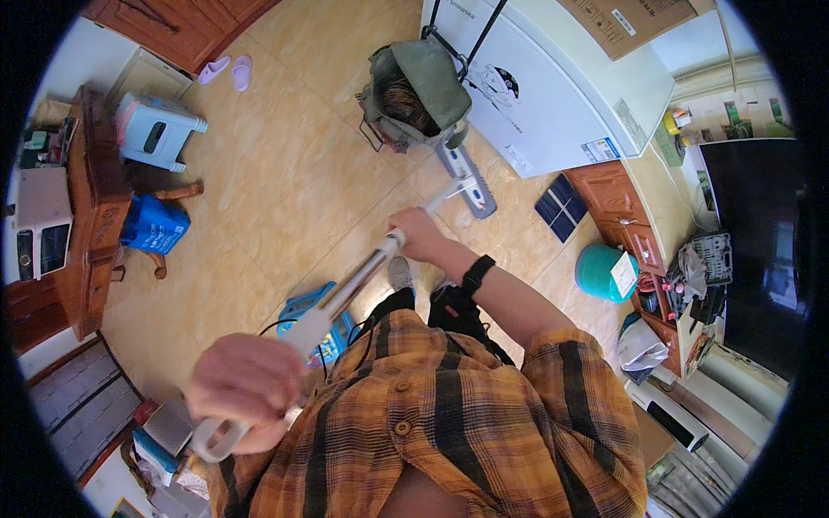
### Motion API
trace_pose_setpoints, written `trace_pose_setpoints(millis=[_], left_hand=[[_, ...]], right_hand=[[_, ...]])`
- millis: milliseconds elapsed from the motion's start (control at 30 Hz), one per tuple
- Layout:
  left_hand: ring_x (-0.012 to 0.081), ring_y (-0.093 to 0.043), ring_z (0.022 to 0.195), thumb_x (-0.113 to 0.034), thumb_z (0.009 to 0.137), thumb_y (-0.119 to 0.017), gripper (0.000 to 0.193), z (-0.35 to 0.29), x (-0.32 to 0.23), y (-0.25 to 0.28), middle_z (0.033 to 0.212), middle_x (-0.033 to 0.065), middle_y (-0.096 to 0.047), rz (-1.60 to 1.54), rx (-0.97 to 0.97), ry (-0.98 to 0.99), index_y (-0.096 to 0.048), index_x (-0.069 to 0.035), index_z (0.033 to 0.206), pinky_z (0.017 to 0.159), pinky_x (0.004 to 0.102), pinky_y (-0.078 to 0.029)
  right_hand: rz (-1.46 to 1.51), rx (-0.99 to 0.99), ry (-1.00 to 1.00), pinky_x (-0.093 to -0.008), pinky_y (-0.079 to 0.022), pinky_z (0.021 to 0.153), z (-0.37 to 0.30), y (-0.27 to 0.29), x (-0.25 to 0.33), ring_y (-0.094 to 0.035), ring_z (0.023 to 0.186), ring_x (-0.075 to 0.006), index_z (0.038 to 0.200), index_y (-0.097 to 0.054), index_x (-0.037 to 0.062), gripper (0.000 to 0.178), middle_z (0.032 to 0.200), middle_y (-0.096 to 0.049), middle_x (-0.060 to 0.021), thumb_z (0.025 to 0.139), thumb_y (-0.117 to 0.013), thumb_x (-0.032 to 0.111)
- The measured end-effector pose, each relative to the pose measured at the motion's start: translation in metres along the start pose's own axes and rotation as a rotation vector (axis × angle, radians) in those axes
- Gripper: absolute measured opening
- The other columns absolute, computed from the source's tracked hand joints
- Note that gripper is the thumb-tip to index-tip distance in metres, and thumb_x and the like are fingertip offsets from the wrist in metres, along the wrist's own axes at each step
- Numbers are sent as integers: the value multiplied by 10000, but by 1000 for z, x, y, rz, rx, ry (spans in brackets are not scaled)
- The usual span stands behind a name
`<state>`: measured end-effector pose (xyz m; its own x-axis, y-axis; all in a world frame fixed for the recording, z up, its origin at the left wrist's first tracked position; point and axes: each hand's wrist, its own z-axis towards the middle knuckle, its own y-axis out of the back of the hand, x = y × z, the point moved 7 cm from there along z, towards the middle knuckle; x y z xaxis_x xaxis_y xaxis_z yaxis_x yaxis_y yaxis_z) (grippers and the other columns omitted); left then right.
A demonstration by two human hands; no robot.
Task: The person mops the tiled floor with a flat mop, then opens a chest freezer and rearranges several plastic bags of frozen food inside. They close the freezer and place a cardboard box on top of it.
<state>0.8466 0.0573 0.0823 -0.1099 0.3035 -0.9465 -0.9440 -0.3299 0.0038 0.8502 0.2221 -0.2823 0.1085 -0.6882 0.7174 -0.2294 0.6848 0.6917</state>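
Observation:
I hold a flat mop (358, 281) slantwise in front of my body. My left hand (246, 384), slightly blurred, is closed around the top of its white handle, with the looped end sticking out below the fist. Farther down the pole my right hand (419, 235) is wrapped round it, a black band on that wrist. The grey mop head (466, 180) lies on the tiled floor (259, 173) ahead of me. Its far end reaches close to a green canvas bag (445, 86) on a wheeled frame, and I cannot tell whether they touch.
A white chest freezer (553, 95) stands far right, with a dark mat (561, 207) before the wooden cabinets. A teal round container (604, 272) stands at right. To the left are a light-blue stool (160, 129), a blue bag (155, 223) and a wooden desk (95, 198). A blue plastic stool (298, 304) is near my feet.

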Motion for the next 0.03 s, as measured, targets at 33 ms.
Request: trace_pose_setpoints(millis=[33], left_hand=[[208, -582, 514, 43, 740, -582, 213, -4, -12, 5, 533, 46, -506, -20, 3, -50, -474, -31, 573, 654, 410, -501]], right_hand=[[22, 51, 17, -487, -444, 779, 10, -14, 15, -602, 886, -328, 784, -613, 96, 144, 839, -630, -131, 654, -669, 124]])
